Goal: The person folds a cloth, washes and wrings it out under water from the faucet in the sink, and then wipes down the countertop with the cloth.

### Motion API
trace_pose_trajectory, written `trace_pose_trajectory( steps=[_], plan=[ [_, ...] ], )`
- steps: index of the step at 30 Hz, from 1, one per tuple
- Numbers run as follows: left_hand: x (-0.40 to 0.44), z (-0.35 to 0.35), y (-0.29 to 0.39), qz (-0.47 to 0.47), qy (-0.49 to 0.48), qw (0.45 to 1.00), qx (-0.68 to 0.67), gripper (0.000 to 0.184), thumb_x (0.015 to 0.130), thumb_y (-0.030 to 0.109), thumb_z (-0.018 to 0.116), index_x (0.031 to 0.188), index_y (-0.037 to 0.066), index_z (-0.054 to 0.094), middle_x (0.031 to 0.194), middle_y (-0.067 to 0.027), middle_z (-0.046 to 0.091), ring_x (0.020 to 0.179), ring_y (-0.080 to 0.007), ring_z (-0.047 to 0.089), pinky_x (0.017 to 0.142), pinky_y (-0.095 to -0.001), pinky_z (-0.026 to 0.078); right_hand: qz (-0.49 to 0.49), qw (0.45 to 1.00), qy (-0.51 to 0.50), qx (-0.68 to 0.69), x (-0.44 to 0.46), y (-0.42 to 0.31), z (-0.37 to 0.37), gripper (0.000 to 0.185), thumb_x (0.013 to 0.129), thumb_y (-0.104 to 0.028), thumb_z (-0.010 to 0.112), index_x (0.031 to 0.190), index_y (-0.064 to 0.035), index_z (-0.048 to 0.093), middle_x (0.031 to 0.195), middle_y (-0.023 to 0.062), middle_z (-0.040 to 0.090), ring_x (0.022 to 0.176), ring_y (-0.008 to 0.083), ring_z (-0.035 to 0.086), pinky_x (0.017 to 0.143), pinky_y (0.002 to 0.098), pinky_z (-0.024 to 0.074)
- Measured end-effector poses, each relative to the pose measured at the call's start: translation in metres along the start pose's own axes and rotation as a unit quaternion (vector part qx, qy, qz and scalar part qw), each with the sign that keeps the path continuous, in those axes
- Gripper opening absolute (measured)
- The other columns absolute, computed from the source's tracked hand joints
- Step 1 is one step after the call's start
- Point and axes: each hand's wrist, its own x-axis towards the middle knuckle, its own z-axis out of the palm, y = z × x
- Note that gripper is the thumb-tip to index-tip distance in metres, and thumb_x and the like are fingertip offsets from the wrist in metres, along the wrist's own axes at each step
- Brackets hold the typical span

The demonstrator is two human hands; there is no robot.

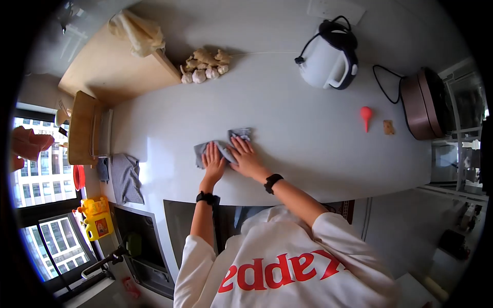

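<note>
A grey cloth (204,153) lies on the light countertop (287,128), bunched in the middle, with one part reaching up to the right. My left hand (213,160) rests flat on its left part, fingers stretched out and pointing away from me. Just to the right, my right hand (248,158) lies palm down with spread fingers over the cloth's right part. Both hands press from above and neither is wrapped around the fabric. The palms hide some of the cloth. Each wrist wears a black band.
Ginger and garlic (205,66) sit against the back wall beside a wooden board (110,66). A white kettle (323,59), a red bulb blower (366,118) and a brown cooker (423,102) stand rightward. At left are another grey cloth (127,177), a sink (141,241) and a yellow jug (97,220).
</note>
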Motion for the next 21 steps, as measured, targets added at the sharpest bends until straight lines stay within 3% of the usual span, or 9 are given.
trace_pose_trajectory(
  steps=[7, 10, 14, 21],
  plan=[
    [0.076, 0.055, 0.156, 0.161, -0.045, 0.982, 0.087, 0.063, 0.089, 0.028, 0.041, 0.139, -0.001, 0.014, 0.148, -0.0141, 0.007, 0.137, -0.0282, 0.003, 0.106, -0.0521, 0.005, 0.102, 0.99, 0.056, -0.077, -0.076, 0.121, -0.103, 0.065, 0.076, -0.037, 0.061, 0.129, -0.006, 0.041, 0.141, 0.0167, 0.028, 0.132, 0.0321, 0.023, 0.105, 0.0476, 0.0213],
    [0.065, 0.083, 0.223, 0.249, -0.061, 0.965, 0.056, 0.066, 0.086, 0.025, 0.045, 0.136, -0.008, 0.016, 0.146, -0.0199, 0.005, 0.136, -0.0349, 0.002, 0.105, -0.0557, 0.004, 0.134, 0.983, 0.065, -0.106, -0.135, 0.157, -0.145, 0.066, 0.077, -0.037, 0.061, 0.13, -0.0061, 0.039, 0.14, 0.0175, 0.028, 0.131, 0.0329, 0.023, 0.105, 0.048, 0.022],
    [0.038, 0.121, 0.271, 0.355, -0.012, 0.934, 0.039, 0.064, 0.083, 0.025, 0.045, 0.135, -0.007, 0.024, 0.145, -0.0201, 0.015, 0.136, -0.0326, 0.011, 0.106, -0.0536, 0.007, 0.218, 0.969, 0.059, -0.097, -0.205, 0.164, -0.177, 0.067, 0.078, -0.035, 0.06, 0.133, -0.0049, 0.035, 0.14, 0.0195, 0.027, 0.131, 0.0364, 0.021, 0.105, 0.0482, 0.0206],
    [0.012, 0.107, 0.276, 0.412, -0.015, 0.911, 0.037, 0.064, 0.081, 0.025, 0.049, 0.135, -0.002, 0.028, 0.144, -0.015, 0.023, 0.134, -0.0276, 0.019, 0.107, -0.05, 0.013, 0.362, 0.895, 0.127, -0.227, -0.24, 0.107, -0.133, 0.066, 0.08, -0.034, 0.057, 0.133, -0.0021, 0.033, 0.139, 0.0239, 0.026, 0.13, 0.0401, 0.02, 0.103, 0.0508, 0.0207]
  ],
)
